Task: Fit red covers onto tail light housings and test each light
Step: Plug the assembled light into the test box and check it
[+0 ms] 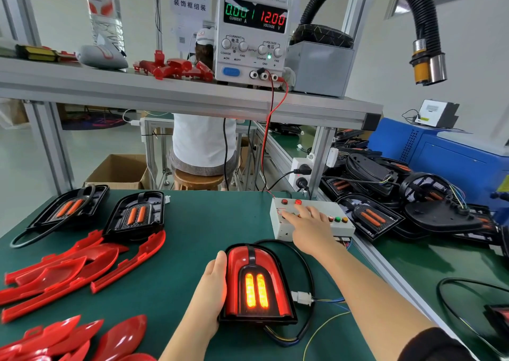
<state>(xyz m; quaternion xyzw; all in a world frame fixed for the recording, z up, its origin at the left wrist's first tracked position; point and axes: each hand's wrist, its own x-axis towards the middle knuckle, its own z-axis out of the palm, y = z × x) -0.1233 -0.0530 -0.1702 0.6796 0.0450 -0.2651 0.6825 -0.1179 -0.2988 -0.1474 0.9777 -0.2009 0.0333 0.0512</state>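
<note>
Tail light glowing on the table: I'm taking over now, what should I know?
Left hand rests against the covered light's left side.
Right hand presses the switch box, fingers straight.
Done: this light has its cover on and glows.
Left: two bare housings at the back left, loose covers beside them, more housings piled on the right.
</note>
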